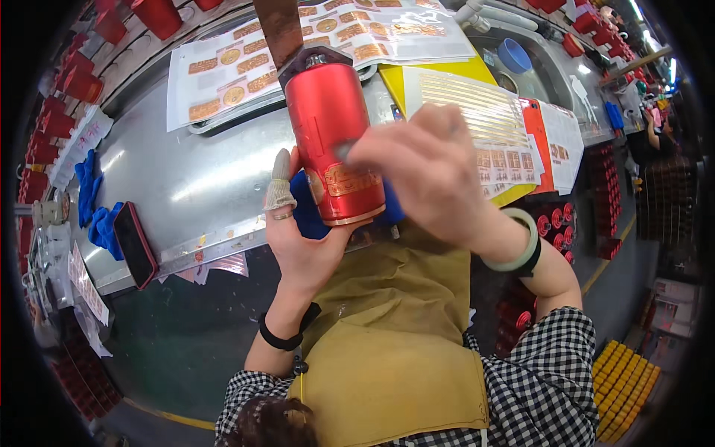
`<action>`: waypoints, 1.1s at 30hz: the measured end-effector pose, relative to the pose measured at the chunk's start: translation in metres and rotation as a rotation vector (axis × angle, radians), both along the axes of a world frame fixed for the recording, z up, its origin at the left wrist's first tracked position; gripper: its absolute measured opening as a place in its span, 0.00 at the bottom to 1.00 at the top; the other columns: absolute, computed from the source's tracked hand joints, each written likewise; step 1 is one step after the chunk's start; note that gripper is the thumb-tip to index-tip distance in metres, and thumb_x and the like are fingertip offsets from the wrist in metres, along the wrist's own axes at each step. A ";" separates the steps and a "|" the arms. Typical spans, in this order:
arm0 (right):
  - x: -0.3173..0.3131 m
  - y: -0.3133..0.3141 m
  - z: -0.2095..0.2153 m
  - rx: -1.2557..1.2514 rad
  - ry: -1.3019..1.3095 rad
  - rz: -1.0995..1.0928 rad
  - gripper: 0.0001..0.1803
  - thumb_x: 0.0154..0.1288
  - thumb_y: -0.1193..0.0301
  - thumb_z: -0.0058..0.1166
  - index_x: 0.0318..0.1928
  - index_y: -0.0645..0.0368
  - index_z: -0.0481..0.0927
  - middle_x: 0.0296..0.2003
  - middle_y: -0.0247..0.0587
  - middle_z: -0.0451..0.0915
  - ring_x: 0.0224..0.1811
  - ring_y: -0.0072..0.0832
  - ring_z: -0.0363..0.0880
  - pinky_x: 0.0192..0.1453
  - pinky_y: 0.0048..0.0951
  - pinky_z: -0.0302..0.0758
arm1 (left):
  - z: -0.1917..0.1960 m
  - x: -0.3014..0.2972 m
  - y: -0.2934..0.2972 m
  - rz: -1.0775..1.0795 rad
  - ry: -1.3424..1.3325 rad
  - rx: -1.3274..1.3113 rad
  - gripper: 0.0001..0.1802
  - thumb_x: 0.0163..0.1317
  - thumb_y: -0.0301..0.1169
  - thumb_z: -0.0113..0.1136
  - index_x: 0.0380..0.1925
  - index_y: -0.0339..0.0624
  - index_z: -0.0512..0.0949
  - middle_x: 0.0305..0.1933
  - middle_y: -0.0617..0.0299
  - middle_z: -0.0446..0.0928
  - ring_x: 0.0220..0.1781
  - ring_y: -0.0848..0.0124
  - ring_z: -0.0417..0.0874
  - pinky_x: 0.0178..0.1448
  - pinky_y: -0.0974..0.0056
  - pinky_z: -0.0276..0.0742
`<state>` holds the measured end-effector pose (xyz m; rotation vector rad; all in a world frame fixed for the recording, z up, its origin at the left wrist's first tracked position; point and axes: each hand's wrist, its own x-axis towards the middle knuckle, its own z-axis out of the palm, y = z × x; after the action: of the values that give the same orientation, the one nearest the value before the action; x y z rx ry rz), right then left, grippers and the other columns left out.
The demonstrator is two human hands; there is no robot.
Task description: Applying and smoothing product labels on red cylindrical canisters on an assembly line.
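A shiny red metal cylinder (pixel 325 112) is fixed at its far end to a brown bracket (pixel 280 30) and tilts toward me. Gold decorations (pixel 350 183) sit on its side near the lower end. My left hand (pixel 304 249) wraps round that lower end from below and the left; one finger wears a white cloth finger cover (pixel 281 186). Over the right side of the cylinder is my right hand (pixel 428 171), smeared by motion, its fingers curled together. A small dark grey thing shows at its fingertips against the cylinder, too blurred to name.
Sheets of gold stickers (pixel 246 67) lie on a tray at the back. More gold-striped sheets (pixel 469 104) rest on a yellow board to the right, before a sink with a blue bowl (pixel 514 55). Blue gloves (pixel 108 231) and a phone (pixel 135 244) lie at the metal table's left edge.
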<state>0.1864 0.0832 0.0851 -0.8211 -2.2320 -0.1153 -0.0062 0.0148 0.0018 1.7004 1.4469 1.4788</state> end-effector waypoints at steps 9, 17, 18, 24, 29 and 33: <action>-0.001 -0.003 -0.007 -0.007 0.032 0.004 0.10 0.56 0.70 0.62 0.41 0.46 0.85 0.35 0.25 0.83 0.35 0.26 0.75 0.42 0.33 0.70 | -0.002 -0.006 -0.001 -0.085 -0.012 -0.055 0.59 0.51 0.25 0.83 0.79 0.28 0.55 0.74 0.44 0.72 0.72 0.58 0.77 0.75 0.56 0.73; 0.008 0.009 -0.004 0.004 0.024 -0.041 0.12 0.55 0.77 0.65 0.40 0.50 0.88 0.38 0.29 0.88 0.35 0.30 0.77 0.46 0.33 0.70 | -0.003 -0.010 0.000 -0.131 -0.092 -0.088 0.56 0.54 0.24 0.77 0.80 0.29 0.55 0.73 0.40 0.73 0.73 0.54 0.78 0.75 0.55 0.73; 0.006 -0.003 -0.013 0.032 0.031 0.000 0.09 0.58 0.73 0.65 0.40 0.47 0.86 0.38 0.25 0.87 0.35 0.29 0.74 0.46 0.33 0.69 | -0.004 -0.009 0.003 -0.133 -0.093 -0.086 0.56 0.54 0.24 0.77 0.80 0.29 0.55 0.73 0.40 0.73 0.73 0.54 0.78 0.75 0.55 0.73; -0.004 -0.009 -0.005 -0.254 0.177 0.039 0.12 0.55 0.75 0.67 0.41 0.49 0.87 0.34 0.28 0.85 0.33 0.31 0.74 0.43 0.32 0.70 | -0.003 -0.008 0.002 -0.122 -0.128 -0.173 0.56 0.53 0.21 0.78 0.81 0.37 0.57 0.71 0.46 0.75 0.72 0.55 0.78 0.74 0.56 0.73; 0.002 -0.010 -0.013 -0.017 0.044 0.032 0.13 0.55 0.77 0.65 0.41 0.47 0.88 0.39 0.27 0.87 0.36 0.30 0.75 0.45 0.33 0.70 | -0.003 -0.005 0.007 -0.100 -0.099 -0.085 0.53 0.51 0.18 0.77 0.78 0.37 0.62 0.70 0.48 0.75 0.68 0.56 0.80 0.71 0.56 0.75; -0.001 -0.019 0.007 -0.241 0.028 0.127 0.10 0.57 0.74 0.67 0.41 0.50 0.87 0.37 0.29 0.86 0.35 0.33 0.75 0.44 0.36 0.71 | 0.002 -0.009 -0.004 -0.090 -0.012 -0.048 0.57 0.48 0.17 0.78 0.79 0.36 0.59 0.74 0.48 0.71 0.71 0.57 0.76 0.75 0.54 0.72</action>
<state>0.1852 0.0643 0.0921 -0.7980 -2.2928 0.2293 -0.0150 0.0107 0.0038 1.7018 1.3704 1.3934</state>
